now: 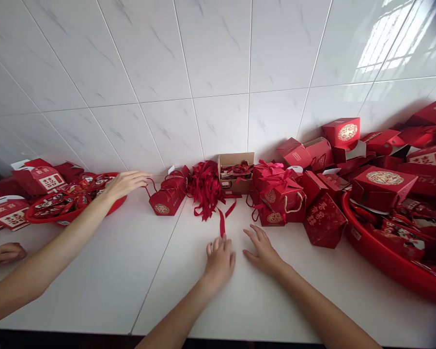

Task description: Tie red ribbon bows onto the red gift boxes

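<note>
Lying on the table (189, 252), straight far from the fingertips of the left hand (218, 264): one loose ribbon (222, 223), long axis running near to far, leaning slightly left at the far end, close by the pile (205, 184). Bent at the ribbon's near end with the left hand, clearly nearer; cannot tell, through blur, whether pinching or just touching. Spread and holding nothing with the right hand (266, 251), right of the ribbon, just near of the boxes (274, 213).
</note>
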{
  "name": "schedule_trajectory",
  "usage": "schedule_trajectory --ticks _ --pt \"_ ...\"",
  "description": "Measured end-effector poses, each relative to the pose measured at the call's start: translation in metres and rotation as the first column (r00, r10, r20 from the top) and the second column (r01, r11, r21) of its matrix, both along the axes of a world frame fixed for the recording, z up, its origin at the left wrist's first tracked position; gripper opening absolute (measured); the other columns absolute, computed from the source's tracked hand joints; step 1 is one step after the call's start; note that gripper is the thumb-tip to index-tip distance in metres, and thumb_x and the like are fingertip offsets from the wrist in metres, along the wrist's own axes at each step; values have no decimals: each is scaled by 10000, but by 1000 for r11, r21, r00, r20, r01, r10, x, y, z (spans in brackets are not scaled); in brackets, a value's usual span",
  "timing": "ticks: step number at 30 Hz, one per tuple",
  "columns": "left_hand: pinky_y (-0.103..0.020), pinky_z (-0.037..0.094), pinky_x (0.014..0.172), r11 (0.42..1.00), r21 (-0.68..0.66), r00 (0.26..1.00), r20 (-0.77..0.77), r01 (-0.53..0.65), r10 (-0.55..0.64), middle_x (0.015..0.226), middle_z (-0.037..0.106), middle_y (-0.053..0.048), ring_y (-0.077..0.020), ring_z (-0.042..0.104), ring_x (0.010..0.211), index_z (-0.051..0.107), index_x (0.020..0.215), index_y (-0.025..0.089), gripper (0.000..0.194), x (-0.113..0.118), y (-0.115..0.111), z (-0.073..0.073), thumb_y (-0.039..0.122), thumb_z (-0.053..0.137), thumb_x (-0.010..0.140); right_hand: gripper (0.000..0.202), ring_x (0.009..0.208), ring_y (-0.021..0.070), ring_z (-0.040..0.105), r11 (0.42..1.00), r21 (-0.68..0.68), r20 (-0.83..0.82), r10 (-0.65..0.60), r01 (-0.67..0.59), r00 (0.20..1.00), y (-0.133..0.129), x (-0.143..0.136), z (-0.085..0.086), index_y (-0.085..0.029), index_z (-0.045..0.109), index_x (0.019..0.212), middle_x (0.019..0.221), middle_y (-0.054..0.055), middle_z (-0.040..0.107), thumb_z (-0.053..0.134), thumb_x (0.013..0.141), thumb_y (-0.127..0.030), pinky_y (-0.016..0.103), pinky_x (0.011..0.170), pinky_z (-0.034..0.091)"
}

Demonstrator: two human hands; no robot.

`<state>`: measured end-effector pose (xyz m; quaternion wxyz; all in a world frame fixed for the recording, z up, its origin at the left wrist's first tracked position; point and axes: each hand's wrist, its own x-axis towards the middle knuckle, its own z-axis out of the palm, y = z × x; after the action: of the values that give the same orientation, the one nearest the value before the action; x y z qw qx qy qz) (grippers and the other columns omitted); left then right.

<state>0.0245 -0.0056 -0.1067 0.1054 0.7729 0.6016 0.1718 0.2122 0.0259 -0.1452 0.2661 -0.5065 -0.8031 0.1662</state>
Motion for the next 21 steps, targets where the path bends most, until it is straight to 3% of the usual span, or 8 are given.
schedule_trajectory --ticks 4,7,9,11,14,16,18,21 --pt "-538 327 1021 985 136 988 -122 110 -94 1410 507 -124 -313 452 1261 456 1333 161 435 -4 -79 -19 185 439 899 484 1396 290 239 999 9 -26 31 -31 999 0 3 2 -198 429 1356 1487 148 294 481 875 -225 509 1111 294" --pt "-480 410 943 957 247 985 -122 153 -126 1333 586 -101 -309 521 1185 475 1316 180 452 -15 -113 -30 241 529 872 438 1399 260 236 991 52 -64 123 -120 990 -9 1 14 -194 483 1305 1474 135 336 434 871 -154 490 1117 293" --pt "-450 443 891 938 294 983 -93 181 -161 1218 666 -79 -306 570 1106 520 1260 204 438 -23 -124 -32 294 600 839 454 1414 257 210 956 113 -93 283 -272 955 -22 -4 25 -197 511 1280 1476 122 351 462 833 -129 486 1118 289" --pt "-430 464 859 919 320 972 -57 232 -226 1087 721 -58 -302 602 1037 557 1199 221 438 -30 -129 -31 346 667 794 501 1410 273 232 871 153 -91 483 -467 871 -40 -13 35 -189 525 1276 1462 127 385 533 777 -146 483 1114 291" --pt "-380 495 825 899 317 945 25 303 -327 915 741 -24 -267 626 951 609 1041 233 296 -40 -132 -27 257 705 763 413 1294 240 438 736 88 -54 676 -671 735 -70 -25 41 -194 586 1208 1317 109 557 574 796 -224 403 1079 345" --pt "-324 515 787 900 312 926 126 305 -357 761 714 -2 -223 630 877 610 869 229 148 -47 -135 -24 124 656 776 295 1230 221 501 727 30 -45 686 -686 726 -86 -28 40 -217 630 1126 1224 77 626 573 852 -310 379 1063 345" --pt "-276 526 735 910 313 887 285 273 -364 654 665 9 -187 622 800 564 750 221 177 -53 -136 -19 54 612 781 267 1167 223 539 750 11 -45 661 -661 749 -99 -26 36 -234 655 1044 1124 55 667 608 849 -409 411 1084 291" --pt "-258 536 697 949 229 759 572 214 -310 676 647 4 -170 626 771 536 760 223 171 -58 -139 -4 75 615 795 187 893 171 609 788 -3 -83 613 -615 786 -112 -18 35 -231 662 911 864 20 689 608 860 -403 407 1034 324"
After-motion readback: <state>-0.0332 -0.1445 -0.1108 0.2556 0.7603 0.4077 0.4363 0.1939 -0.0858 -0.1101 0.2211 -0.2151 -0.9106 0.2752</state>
